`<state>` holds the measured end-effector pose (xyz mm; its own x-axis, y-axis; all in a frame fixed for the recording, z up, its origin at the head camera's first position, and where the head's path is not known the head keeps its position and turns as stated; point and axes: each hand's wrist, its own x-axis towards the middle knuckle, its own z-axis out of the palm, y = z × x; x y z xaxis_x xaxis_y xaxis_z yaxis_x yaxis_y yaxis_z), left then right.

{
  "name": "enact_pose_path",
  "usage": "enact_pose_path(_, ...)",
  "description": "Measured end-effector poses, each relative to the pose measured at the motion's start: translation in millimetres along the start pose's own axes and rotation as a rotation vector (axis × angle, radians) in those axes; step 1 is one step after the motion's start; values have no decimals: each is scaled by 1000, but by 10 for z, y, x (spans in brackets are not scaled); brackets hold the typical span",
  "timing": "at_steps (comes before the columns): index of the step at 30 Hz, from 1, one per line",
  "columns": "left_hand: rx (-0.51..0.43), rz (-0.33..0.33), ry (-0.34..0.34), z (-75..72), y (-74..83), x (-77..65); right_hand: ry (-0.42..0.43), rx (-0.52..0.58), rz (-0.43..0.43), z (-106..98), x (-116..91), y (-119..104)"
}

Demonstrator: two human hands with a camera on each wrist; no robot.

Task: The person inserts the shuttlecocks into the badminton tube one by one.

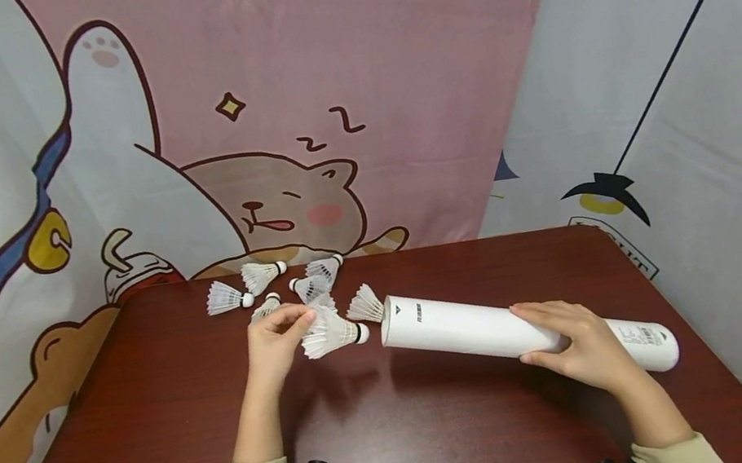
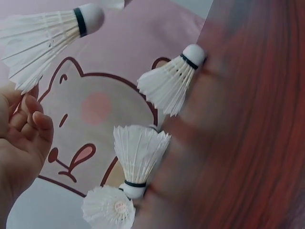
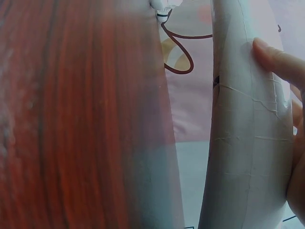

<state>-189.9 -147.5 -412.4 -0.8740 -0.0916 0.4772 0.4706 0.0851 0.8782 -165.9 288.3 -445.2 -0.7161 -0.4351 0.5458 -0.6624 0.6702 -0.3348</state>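
My left hand (image 1: 271,348) pinches a white feather shuttlecock (image 1: 331,336) by the edge of its feathers. The cork points right, a short gap away from the left end of a long white tube (image 1: 462,325). The left wrist view shows the same shuttlecock (image 2: 45,40) at the fingertips. My right hand (image 1: 588,346) grips the tube toward its right end, thumb on the near side and fingers over the far side. The tube is tilted, its left end higher in the head view. Another shuttlecock (image 1: 365,304) shows behind the tube's left end, its cork hidden.
Several more shuttlecocks, among them one at the left (image 1: 226,297) and one at the back (image 1: 263,275), lie near the far edge of the brown wooden table (image 1: 393,443). A cartoon-printed cloth (image 1: 389,79) hangs behind the table and along its sides.
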Motion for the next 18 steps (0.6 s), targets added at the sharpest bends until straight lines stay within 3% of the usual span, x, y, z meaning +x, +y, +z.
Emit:
enact_pose_path(5,-73,6,30,55,-179,2,4,5,-11,13,-2,7)
enact_pose_path(9,-88,-18,38,115,-186,-10,1,9,-10,7,4,-6)
enact_pose_path(18,-149,-48,48,254,52,-54,-12,29,8,-5,13,-24)
